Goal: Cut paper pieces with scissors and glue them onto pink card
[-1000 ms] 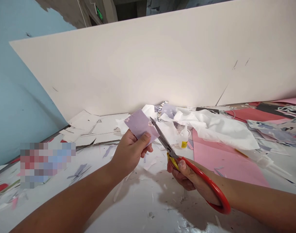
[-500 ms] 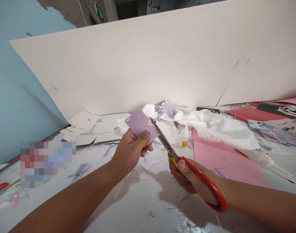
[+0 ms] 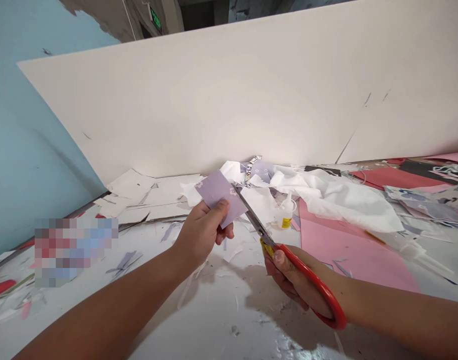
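Observation:
Between thumb and fingers, my left hand pinches a small purple piece of paper with pale flowers on it, held up above the table. My right hand grips a pair of scissors by their red and yellow handles. The metal blades point up and to the left, their tips at the right edge of the purple paper. The blades look nearly closed; whether they are cutting into the paper I cannot tell.
Behind my hands stand a small glue bottle with a yellow label and a crumpled white cloth. Pink paper lies at the right, white cardboard pieces at the back left. Scraps litter the white table, and a white board rises behind.
The scissors' handles have swung slightly to the left as my right hand shifted its hold. My left thumb has slid a little on the paper, which stays in nearly the same place.

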The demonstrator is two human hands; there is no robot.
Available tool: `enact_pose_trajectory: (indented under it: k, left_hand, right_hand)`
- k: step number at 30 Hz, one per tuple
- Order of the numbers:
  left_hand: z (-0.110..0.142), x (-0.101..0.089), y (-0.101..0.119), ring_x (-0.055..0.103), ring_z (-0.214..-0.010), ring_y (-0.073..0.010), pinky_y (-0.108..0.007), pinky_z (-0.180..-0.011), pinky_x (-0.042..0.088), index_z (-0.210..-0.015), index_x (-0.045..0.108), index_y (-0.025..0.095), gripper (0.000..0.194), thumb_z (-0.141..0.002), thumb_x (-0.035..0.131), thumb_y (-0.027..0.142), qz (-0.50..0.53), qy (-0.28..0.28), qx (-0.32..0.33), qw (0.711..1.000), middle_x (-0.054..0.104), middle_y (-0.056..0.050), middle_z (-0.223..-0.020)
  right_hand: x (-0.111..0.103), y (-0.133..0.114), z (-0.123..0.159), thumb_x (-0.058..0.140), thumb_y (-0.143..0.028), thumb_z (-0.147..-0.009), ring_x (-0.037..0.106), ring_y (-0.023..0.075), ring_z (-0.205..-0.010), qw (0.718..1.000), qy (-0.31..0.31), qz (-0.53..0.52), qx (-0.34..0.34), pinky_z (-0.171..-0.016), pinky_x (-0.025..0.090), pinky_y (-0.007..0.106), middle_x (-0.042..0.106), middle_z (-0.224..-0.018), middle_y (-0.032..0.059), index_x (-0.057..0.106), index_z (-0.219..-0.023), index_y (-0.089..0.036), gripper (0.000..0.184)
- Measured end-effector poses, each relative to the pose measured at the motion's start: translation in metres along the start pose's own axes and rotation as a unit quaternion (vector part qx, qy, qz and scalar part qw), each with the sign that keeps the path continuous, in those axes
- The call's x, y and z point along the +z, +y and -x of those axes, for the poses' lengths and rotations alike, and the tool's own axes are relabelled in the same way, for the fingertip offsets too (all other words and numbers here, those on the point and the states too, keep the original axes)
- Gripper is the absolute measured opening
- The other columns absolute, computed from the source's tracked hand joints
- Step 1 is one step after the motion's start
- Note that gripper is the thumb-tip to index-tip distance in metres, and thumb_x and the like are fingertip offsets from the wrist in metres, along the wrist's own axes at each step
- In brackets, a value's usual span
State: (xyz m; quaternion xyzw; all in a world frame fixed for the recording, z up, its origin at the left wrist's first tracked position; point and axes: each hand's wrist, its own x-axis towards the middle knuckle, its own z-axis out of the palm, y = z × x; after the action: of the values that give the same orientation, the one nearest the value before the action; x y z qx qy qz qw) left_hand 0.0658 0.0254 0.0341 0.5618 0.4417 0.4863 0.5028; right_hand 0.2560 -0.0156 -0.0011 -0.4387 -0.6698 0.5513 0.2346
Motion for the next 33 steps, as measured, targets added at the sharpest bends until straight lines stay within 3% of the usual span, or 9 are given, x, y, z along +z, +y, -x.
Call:
enact_pose_trajectory:
  k: [5, 9, 16, 18, 20, 23, 27, 33]
  left_hand:
    - [-0.001, -0.001, -0.002, 0.037, -0.037, -0.0049, -0.018, -0.040, 0.029, -0.063, 0.046, 0.017, 0.029, -0.081, 0.047, 0.040, 0.000, -0.006, 0.000, 1.000, 0.051, 0.004, -0.043]
    - [-0.001, -0.001, -0.001, 0.037, -0.037, -0.0054, -0.018, -0.040, 0.029, -0.063, 0.045, 0.018, 0.028, -0.081, 0.047, 0.039, 0.010, 0.010, 0.002, 1.000, 0.049, 0.005, -0.042]
    - [0.003, 0.000, 0.001, 0.038, -0.041, -0.0067, -0.019, -0.044, 0.030, -0.061, 0.044, 0.018, 0.028, -0.082, 0.046, 0.036, 0.070, 0.001, 0.027, 0.997, 0.046, 0.005, -0.041]
    - [0.003, -0.001, -0.001, 0.039, -0.042, -0.0070, -0.020, -0.044, 0.031, -0.064, 0.046, 0.019, 0.025, -0.082, 0.046, 0.036, 0.084, -0.003, 0.030, 0.996, 0.047, 0.005, -0.044]
    - [0.002, -0.001, -0.004, 0.040, -0.044, -0.0076, -0.020, -0.045, 0.032, -0.069, 0.048, 0.019, 0.022, -0.081, 0.047, 0.037, 0.090, -0.003, 0.028, 0.996, 0.050, 0.004, -0.048]
    - [0.000, 0.000, -0.011, 0.043, -0.047, -0.0084, -0.021, -0.048, 0.033, -0.069, 0.049, 0.018, 0.020, -0.079, 0.051, 0.036, 0.082, -0.005, 0.025, 0.996, 0.051, 0.004, -0.051]
    - [0.002, 0.004, -0.015, 0.043, -0.052, -0.0088, -0.022, -0.053, 0.034, -0.064, 0.049, 0.018, 0.023, -0.075, 0.055, 0.036, 0.040, -0.007, 0.024, 0.999, 0.048, 0.004, -0.054]
    - [0.009, 0.012, -0.013, 0.043, -0.053, -0.0105, -0.024, -0.054, 0.034, -0.059, 0.050, 0.016, 0.028, -0.076, 0.052, 0.039, -0.066, -0.066, -0.006, 0.996, 0.049, 0.002, -0.054]
  right_hand:
    - [0.001, 0.007, -0.002, 0.021, -0.074, -0.074, 0.037, 0.0076, -0.035, 1.000, -0.003, 0.014, 0.001, -0.044, 0.036, 0.024, 0.040, -0.042, -0.0075, 0.041, -0.071, -0.020, 0.057]
    - [0.001, 0.009, -0.004, 0.026, -0.071, -0.076, 0.034, 0.0069, -0.034, 1.000, 0.004, -0.002, -0.019, -0.043, 0.033, 0.023, 0.037, -0.040, -0.0091, 0.039, -0.071, -0.021, 0.052]
    - [-0.011, 0.002, -0.011, 0.050, -0.048, -0.078, 0.036, 0.0084, -0.048, 0.993, 0.098, 0.071, 0.011, -0.045, 0.029, 0.021, 0.041, -0.057, -0.0054, 0.036, -0.066, -0.021, 0.033]
    - [-0.015, 0.007, -0.015, 0.053, -0.041, -0.077, 0.039, 0.0101, -0.048, 0.979, 0.129, 0.154, 0.031, -0.044, 0.029, 0.023, 0.046, -0.058, -0.0037, 0.040, -0.068, -0.021, 0.025]
    - [-0.019, 0.012, -0.019, 0.056, -0.033, -0.073, 0.041, 0.0123, -0.049, 0.948, 0.165, 0.270, 0.027, -0.044, 0.027, 0.024, 0.050, -0.059, -0.0011, 0.044, -0.067, -0.021, 0.018]
    - [-0.022, 0.017, -0.022, 0.056, -0.026, -0.069, 0.045, 0.0153, -0.056, 0.910, 0.173, 0.378, 0.004, -0.048, 0.028, 0.025, 0.055, -0.064, 0.0027, 0.048, -0.065, -0.020, 0.011]
    - [-0.021, 0.020, -0.022, 0.052, -0.027, -0.071, 0.047, 0.0169, -0.057, 0.896, 0.150, 0.418, 0.005, -0.049, 0.030, 0.027, 0.056, -0.066, 0.0043, 0.049, -0.064, -0.020, 0.010]
    - [-0.021, 0.015, -0.017, 0.048, -0.026, -0.076, 0.050, 0.0193, -0.065, 0.880, 0.160, 0.443, -0.065, -0.054, 0.035, 0.029, 0.056, -0.074, 0.0060, 0.052, -0.068, -0.019, 0.011]
